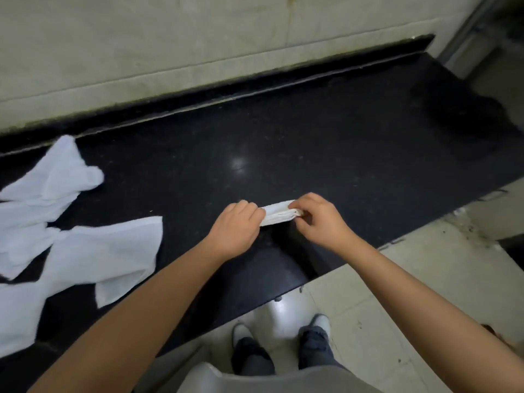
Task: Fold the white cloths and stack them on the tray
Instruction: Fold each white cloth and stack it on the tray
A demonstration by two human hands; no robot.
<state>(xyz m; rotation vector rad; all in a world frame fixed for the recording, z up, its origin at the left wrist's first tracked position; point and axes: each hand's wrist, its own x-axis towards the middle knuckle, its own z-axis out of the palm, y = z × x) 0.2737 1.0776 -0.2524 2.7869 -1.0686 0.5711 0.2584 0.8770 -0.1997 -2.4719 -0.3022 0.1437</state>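
Both hands, left hand [235, 224] and right hand [317, 217], are pinching the folded cloth [276, 214] mid-bench [340, 137], likely squaring its edges, while unfolded cloths [85, 245] are lying at nine o'clock.

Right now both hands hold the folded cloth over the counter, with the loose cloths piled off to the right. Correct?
Not quite. The loose cloths lie to the left, not the right, as the head view shows. The rest holds: the left hand and right hand both hold the folded cloth over the counter.
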